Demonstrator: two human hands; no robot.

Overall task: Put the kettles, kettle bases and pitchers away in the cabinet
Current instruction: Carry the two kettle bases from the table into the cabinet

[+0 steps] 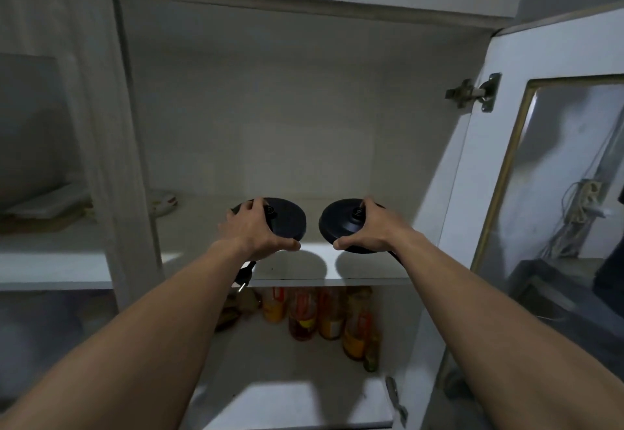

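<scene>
Here, at far left, a side shelf carrying a flat pale stack, blurred and dim. Next over, inside the open cabinet, a small pale dish at the back left of the upper shelf.

Then the left hand, grip closed over the near left edge of the left kettle base — thumb along the front rim, fingers curled across the top near the centre connector. Base black, round, tilted up toward the camera, far edge toward the cabinet back; whether its lower edge touches the shelf cannot be told. Cord and plug dangling below the wrist, past the shelf's front edge.

Just beside, apart by a narrow gap, the right kettle base, likewise tilted, held by the right hand — grip clamped on its near right edge, thumb at the front rim, a fingertip by the centre connector.

Below, on the lower shelf, a cluster of bottles with orange and yellow labels.

At far right, the cabinet door swung open, hinge at its top.
</scene>
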